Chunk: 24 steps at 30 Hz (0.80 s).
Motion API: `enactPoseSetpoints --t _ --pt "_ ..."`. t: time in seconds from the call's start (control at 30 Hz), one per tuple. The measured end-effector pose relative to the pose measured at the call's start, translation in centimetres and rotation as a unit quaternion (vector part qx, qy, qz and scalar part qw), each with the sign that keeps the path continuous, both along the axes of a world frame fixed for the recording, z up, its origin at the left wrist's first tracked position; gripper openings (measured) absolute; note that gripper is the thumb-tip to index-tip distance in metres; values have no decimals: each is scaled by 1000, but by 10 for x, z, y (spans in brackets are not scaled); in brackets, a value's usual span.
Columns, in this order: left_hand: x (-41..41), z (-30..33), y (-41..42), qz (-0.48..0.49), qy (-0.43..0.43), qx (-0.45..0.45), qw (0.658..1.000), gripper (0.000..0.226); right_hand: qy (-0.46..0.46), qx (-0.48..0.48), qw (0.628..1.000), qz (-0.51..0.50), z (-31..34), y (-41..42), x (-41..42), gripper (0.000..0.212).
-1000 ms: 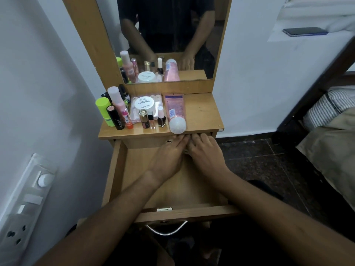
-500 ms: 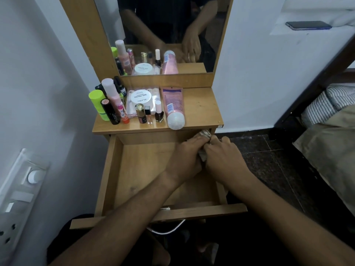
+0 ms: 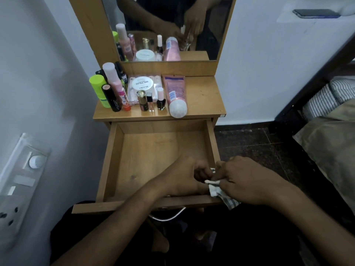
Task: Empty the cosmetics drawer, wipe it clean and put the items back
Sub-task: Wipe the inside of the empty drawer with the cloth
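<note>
The wooden drawer (image 3: 153, 150) stands pulled out below the dressing table top, and nothing lies inside it. At its front right corner both hands hold a small white and grey striped cloth (image 3: 221, 192). My left hand (image 3: 184, 177) grips the cloth's upper end with curled fingers. My right hand (image 3: 247, 181) pinches it from the right, over the drawer's side wall. The cosmetics stand on the table top (image 3: 203, 96): a pink tube (image 3: 175, 93) lying flat, a white nail polish remover tub (image 3: 141, 83), small nail polish bottles (image 3: 151, 101), a green bottle (image 3: 99, 89) and a pink spray bottle (image 3: 114, 81).
A mirror (image 3: 169, 25) rises behind the table top. A white wall with a switch and socket panel (image 3: 21, 181) is close on the left. A bed (image 3: 330, 131) stands to the right over dark floor tiles. A phone (image 3: 317, 13) lies on a white ledge at the upper right.
Both hands drew back from the drawer's far end to its front right corner, bringing the cloth with them. The drawer's inside came fully into sight as my head tilted.
</note>
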<state>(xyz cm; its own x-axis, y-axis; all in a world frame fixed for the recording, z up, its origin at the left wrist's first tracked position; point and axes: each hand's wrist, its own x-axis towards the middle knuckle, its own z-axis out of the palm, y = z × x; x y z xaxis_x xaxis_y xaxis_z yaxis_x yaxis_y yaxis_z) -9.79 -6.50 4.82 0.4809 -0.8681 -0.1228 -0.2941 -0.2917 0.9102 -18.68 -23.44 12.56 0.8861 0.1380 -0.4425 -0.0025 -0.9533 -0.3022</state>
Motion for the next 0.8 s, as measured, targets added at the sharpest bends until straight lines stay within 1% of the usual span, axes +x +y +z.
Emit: enactPoseSetpoints --t 0.07,0.17,0.27,0.4,0.5,0.57,0.63,0.67,0.73,0.77,0.8 --pt "-1 1 3 -3 13 0 1000 19 18 22 999 18 2 -1 4 31" --pt "1 5 8 -32 -10 19 999 17 59 49 997 27 -2 -1 15 26" --pt "12 13 22 -56 -41 60 996 13 93 98 990 42 -13 6 28 24" --pt "36 25 63 -83 -86 150 981 12 95 216 971 33 -35 40 44 19" --pt "50 28 96 -68 -75 217 971 14 113 293 949 21 -51 73 61 20" --pt "59 31 114 -57 -83 268 958 18 122 336 934 12 -65 97 73 15" --pt "68 36 131 -55 -92 328 939 12 132 373 918 1 -75 126 81 16" --pt "70 39 138 -50 -91 349 931 18 137 387 912 -2 -78 140 84 16" --pt "72 40 148 -36 -79 359 929 30 143 391 909 11 -85 160 90 16" --pt "71 39 151 -33 -78 356 931 29 143 384 912 21 -87 163 94 18" --pt "70 36 151 -32 -84 353 931 23 147 374 915 30 -87 162 96 18"
